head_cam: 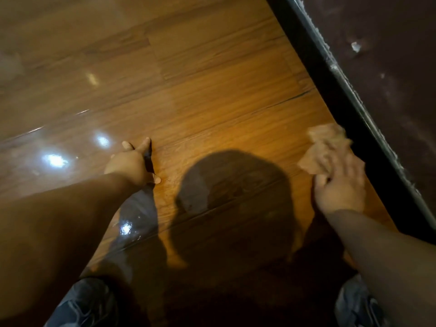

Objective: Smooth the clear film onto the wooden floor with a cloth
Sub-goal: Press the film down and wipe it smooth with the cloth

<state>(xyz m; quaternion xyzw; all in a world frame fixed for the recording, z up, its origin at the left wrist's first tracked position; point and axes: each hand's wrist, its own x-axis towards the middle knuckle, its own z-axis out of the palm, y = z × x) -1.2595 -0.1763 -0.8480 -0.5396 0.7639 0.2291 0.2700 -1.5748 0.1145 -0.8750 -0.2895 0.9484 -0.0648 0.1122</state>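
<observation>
Wooden floor (212, 95) fills the view, with clear film (59, 128) lying glossy over its left side, catching bright light spots. Left hand (132, 164) presses flat on the film's edge, fingers spread, grasping nothing. Right hand (339, 185) clutches a tan cloth (328, 147), blurred, pressed to the boards on the right just beside a dark baseboard (330, 86). Between the arms falls a head-shaped shadow (236, 197).

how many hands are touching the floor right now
2. The left hand is pressed flat at centre-left on the clear film. The right hand holds the cloth against the wooden floor beside the dark wall edge.
</observation>
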